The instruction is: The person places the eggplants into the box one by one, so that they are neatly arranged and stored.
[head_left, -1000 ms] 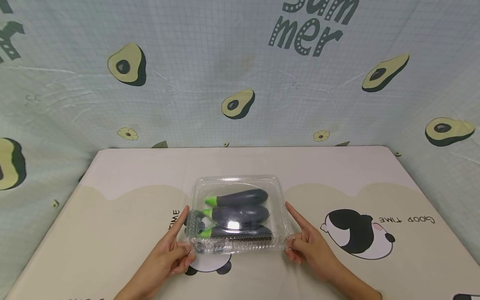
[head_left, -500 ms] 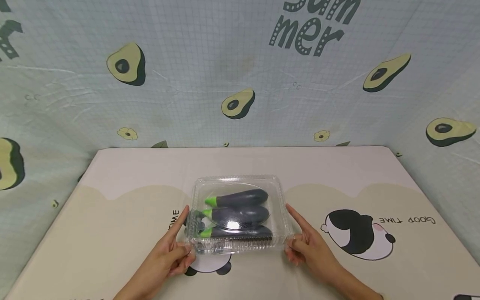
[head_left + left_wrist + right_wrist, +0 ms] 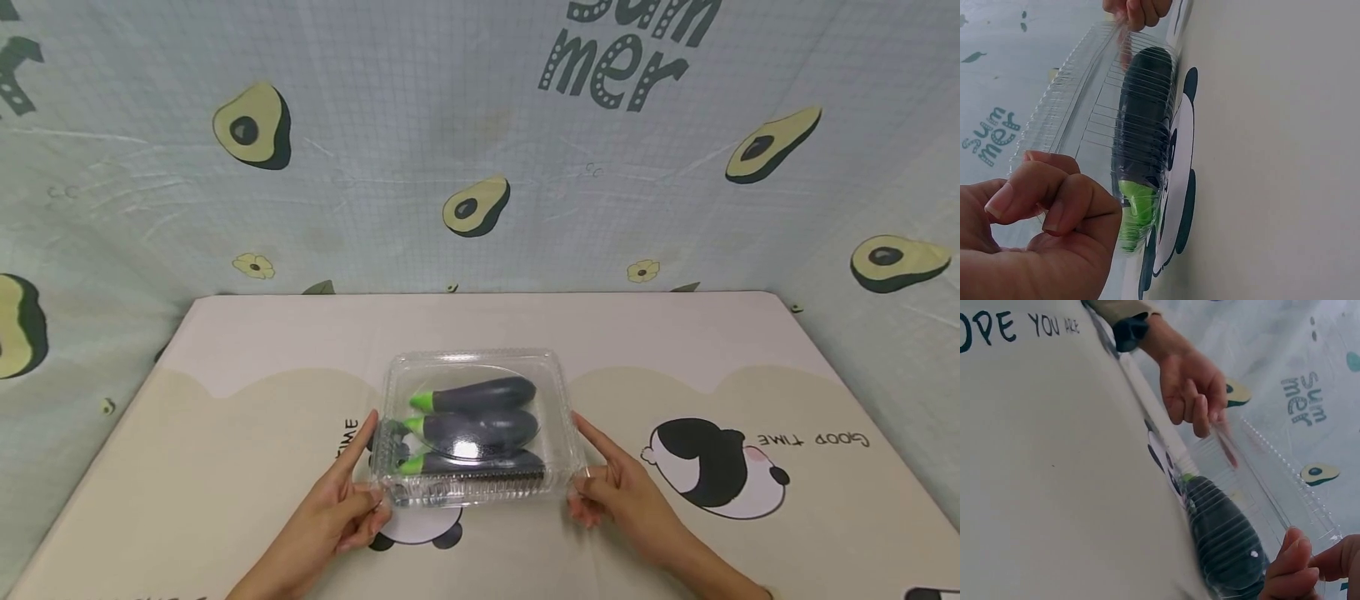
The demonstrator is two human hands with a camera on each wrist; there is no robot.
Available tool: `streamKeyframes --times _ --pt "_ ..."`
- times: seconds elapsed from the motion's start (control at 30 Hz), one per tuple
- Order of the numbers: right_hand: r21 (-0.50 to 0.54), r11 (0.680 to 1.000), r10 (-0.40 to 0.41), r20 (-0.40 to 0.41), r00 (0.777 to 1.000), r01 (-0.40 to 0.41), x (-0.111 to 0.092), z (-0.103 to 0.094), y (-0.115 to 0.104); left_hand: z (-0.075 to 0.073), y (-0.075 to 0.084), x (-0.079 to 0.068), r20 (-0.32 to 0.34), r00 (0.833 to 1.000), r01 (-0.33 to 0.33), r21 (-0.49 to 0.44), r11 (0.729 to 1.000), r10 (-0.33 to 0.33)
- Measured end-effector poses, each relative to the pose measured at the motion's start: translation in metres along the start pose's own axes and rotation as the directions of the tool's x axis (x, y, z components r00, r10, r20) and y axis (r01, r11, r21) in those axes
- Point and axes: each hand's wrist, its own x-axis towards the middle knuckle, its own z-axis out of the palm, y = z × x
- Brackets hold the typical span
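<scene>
A clear plastic clamshell box (image 3: 551,371) lies in mid-table in the head view, its lid over three dark purple eggplants (image 3: 480,429) with bright green stem ends. My left hand (image 3: 330,508) pinches the box's front-left corner between thumb and curled fingers, its index finger stretched along the left side. At the front-right corner my right hand (image 3: 622,492) pinches the rim likewise, index finger pointing along the right side. The left wrist view shows the ribbed box wall with an eggplant (image 3: 1144,112) behind it. Both hands appear at the rim in the right wrist view.
A cream tablecloth (image 3: 247,467) printed with cartoon dogs and lettering covers the table. Behind and at the sides hangs a pale curtain (image 3: 390,125) with avocado prints. The table's back edge runs well beyond the box.
The right index fingertip has slid slightly toward the front along the box's side. The box, the eggplants and the left hand look unmoved.
</scene>
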Motion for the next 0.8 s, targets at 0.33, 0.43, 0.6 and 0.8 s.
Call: streamKeyframes --times 0.33,0.43,0.6,0.8 --pt "0.080 0.994 -0.076 0.016 0.997 0.074 -0.0011 0.0014 0.0039 0.0004 -0.0002 -0.0015 -0.014 1.000 0.019 0.005 1.000 -0.019" --pt "0.092 0.994 -0.067 0.010 0.998 0.066 -0.0004 0.0014 0.0047 0.0009 0.0002 -0.0018 -0.019 0.999 0.029 0.005 1.000 -0.029" --pt "0.069 0.998 -0.007 0.003 1.000 0.006 -0.0011 0.0001 0.0046 0.0014 0.0003 -0.0019 -0.026 0.999 0.032 0.006 0.999 -0.032" --pt "0.020 0.999 0.026 0.009 1.000 -0.026 -0.0024 0.0000 0.0043 0.0007 -0.0008 -0.0001 -0.029 1.000 0.006 0.022 1.000 -0.005"
